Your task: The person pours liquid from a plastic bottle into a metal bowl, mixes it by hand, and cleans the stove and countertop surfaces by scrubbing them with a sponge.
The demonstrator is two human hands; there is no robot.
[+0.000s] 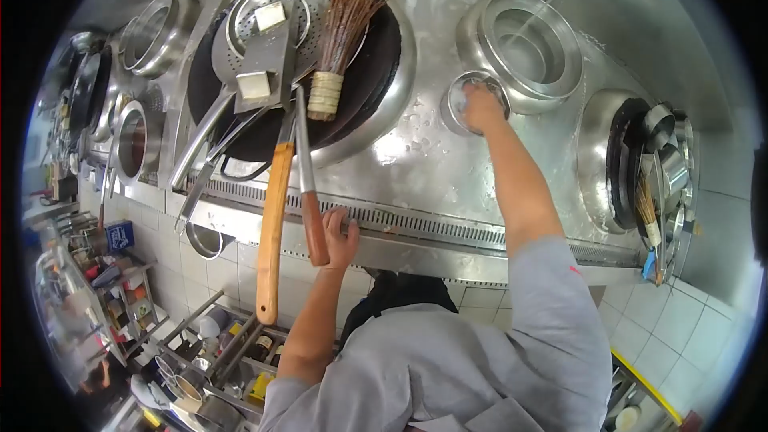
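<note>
My right hand (484, 109) reaches into a small round steel pot (450, 118) on the counter. Its fingers curl downward inside the pot, and something pale shows by them that I cannot make out. My left hand (342, 238) rests with fingers apart at the slotted front edge of the counter, just beside the brown handle (314, 228) of a long utensil. Left of centre, a large black wok (376, 104) carries a perforated skimmer (226, 56), a flat steel spatula (268, 52) and a bamboo wok brush (326, 92).
A wide steel ring-shaped vessel (572, 52) stands behind the small pot. At right, another wok (620, 168) holds ladles and a second brush (646, 206). The wooden handle (274, 240) juts past the counter front (424, 256). Shelves with bottles (260, 348) stand lower left.
</note>
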